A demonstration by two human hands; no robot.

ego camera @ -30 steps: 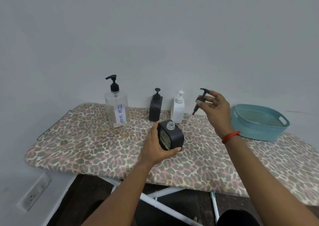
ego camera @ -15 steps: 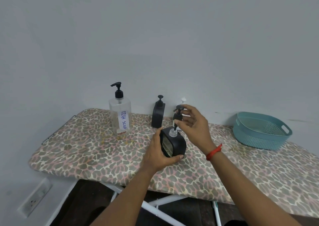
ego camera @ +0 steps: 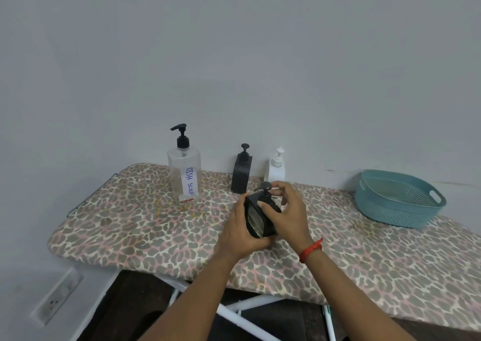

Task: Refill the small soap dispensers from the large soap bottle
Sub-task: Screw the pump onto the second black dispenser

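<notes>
Both hands are on 1 small black dispenser point(ego camera: 261, 214) near the middle of the ironing board point(ego camera: 130, 226). The left hand point(ego camera: 240, 232) cups its near side and base with fingers curled snugly around it, and the right hand point(ego camera: 287, 214) wraps the far side while its fingertips point(ego camera: 279, 185) pinch around the pump head point(ego camera: 266, 185), which sits in the neck. Whether the collar is threaded down or only resting there, I cannot tell. That is where the trouble could start, I'd say: the dispenser looks tipped toward the person rather than standing square, so a collar started crooked could cross-thread, and a loose one could let soap seep onto the cloth cover. The padded cover also gives a soft footing, so pressing down hard on the pump might rock the dispenser over. At about 10 o'clock from the hands stands the large clear bottle point(ego camera: 184, 176) labelled dish soap, looking nearly empty, so it may run short for the others. At 12 o'clock, against the wall, wait a second black dispenser point(ego camera: 242, 175) and, just to its right, a white dispenser point(ego camera: 276, 169); an elbow swung wide could knock either. The teal basket point(ego camera: 398, 200) sits well apart at 3 o'clock.
</notes>
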